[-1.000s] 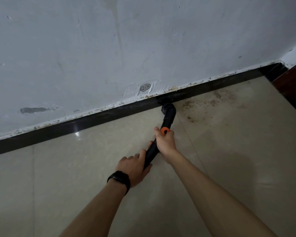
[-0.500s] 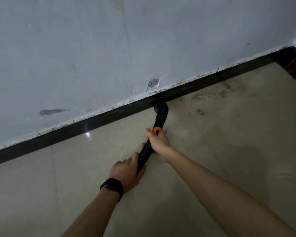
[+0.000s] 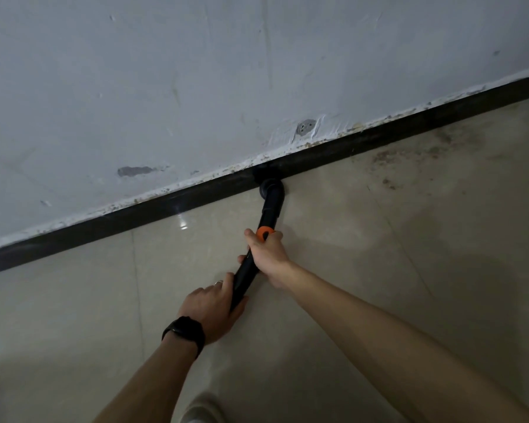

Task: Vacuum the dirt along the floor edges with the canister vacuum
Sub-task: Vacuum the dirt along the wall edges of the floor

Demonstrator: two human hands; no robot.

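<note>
A black vacuum wand (image 3: 269,212) with an orange button (image 3: 264,232) runs from my hands to the black skirting (image 3: 165,206), where its nozzle (image 3: 268,175) touches the floor edge. My right hand (image 3: 269,254) grips the wand just below the button. My left hand (image 3: 213,303), with a black watch on the wrist, holds the wand lower down. Brown dirt patches (image 3: 409,154) lie on the beige tiles to the right of the nozzle, along the skirting. The canister itself is out of view.
A scuffed white wall (image 3: 196,87) rises behind the skirting, with a small grey plugged hole (image 3: 305,127) just above the nozzle. Glossy beige floor tiles (image 3: 74,315) spread to the left and right. A light shoe tip (image 3: 196,410) shows at the bottom edge.
The nozzle has slid left along the skirting, away from the dirt patches, now left of the hole in the wall. Both hands kept their grip on the wand.
</note>
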